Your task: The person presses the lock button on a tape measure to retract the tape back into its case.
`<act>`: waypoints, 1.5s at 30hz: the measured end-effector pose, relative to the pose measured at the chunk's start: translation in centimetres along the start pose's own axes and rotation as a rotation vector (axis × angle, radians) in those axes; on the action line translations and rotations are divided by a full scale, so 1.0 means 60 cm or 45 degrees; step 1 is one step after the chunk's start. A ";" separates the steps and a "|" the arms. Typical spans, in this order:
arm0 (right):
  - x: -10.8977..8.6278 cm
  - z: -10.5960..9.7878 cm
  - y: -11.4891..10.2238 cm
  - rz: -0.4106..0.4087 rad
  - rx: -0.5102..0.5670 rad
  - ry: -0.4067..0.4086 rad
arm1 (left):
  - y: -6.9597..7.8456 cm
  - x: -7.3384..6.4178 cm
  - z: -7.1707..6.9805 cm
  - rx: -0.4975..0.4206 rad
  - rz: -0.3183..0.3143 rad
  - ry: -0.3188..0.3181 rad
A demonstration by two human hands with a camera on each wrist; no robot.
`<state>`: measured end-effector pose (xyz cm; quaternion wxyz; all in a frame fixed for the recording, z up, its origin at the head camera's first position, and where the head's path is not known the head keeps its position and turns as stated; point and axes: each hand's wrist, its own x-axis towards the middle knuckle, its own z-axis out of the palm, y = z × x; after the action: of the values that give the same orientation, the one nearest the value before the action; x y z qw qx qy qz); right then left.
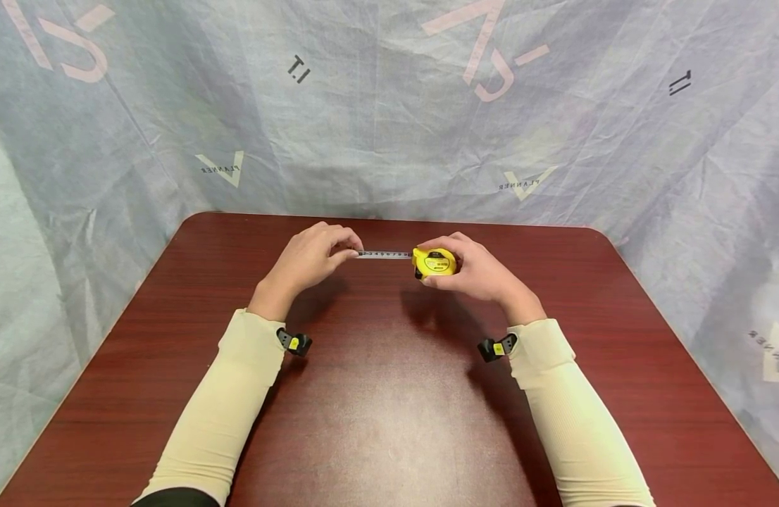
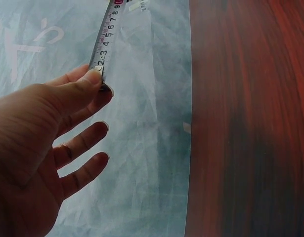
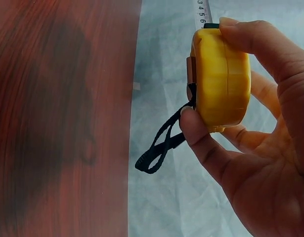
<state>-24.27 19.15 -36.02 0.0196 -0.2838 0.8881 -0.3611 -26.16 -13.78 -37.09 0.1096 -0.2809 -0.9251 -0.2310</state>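
Observation:
A yellow tape measure [image 1: 435,262] is held above the table in my right hand [image 1: 478,267], its thumb and fingers curled round the case. A short length of the silver blade [image 1: 386,255] runs leftward out of it, with numbers up to about 9 showing. My left hand [image 1: 310,260] pinches the blade's end between thumb and forefinger; in the left wrist view the blade [image 2: 106,42] rises from the pinch while the other fingers [image 2: 87,175] spread apart. From the case [image 3: 223,79] hangs a black wrist strap [image 3: 161,143] in the right wrist view.
Beneath both hands lies a reddish-brown wooden table [image 1: 389,408] with rounded far corners, carrying the shadows of the arms. A grey printed cloth [image 1: 377,127] hangs behind and along the sides. Each wrist wears a small black camera [image 1: 294,343].

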 end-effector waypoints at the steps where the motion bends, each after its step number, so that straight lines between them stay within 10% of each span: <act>1: 0.000 0.000 0.000 -0.001 -0.002 -0.002 | 0.000 0.000 0.000 0.000 0.002 0.001; 45: 0.019 0.014 -0.017 -0.012 -0.011 0.006 | 0.027 0.026 0.012 0.000 0.035 -0.026</act>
<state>-24.51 17.45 -35.80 0.0146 -0.2870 0.8884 -0.3580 -26.55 -11.50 -36.63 0.1031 -0.2960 -0.9222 -0.2267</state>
